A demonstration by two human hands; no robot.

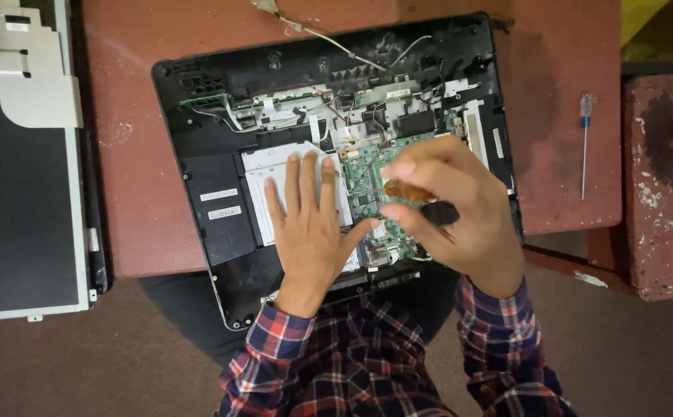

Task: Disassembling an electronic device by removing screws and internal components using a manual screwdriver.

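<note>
An opened black laptop base (213, 232) lies on a red-brown table, its green circuit board (367, 181) and wires exposed. My left hand (309, 224) rests flat, fingers spread, on the silver drive plate (263, 174) beside the board. My right hand (452, 205) hovers over the board, fingers closed around a screwdriver with an amber and black handle (417, 199), pointing down at the board. Its tip is hidden by my fingers.
A detached screen panel with metal brackets (20, 193) lies at the left. A thin screwdriver with a clear blue handle (585, 143) lies on the table at the right. A worn red stool (664, 185) stands further right. The laptop overhangs the table's front edge.
</note>
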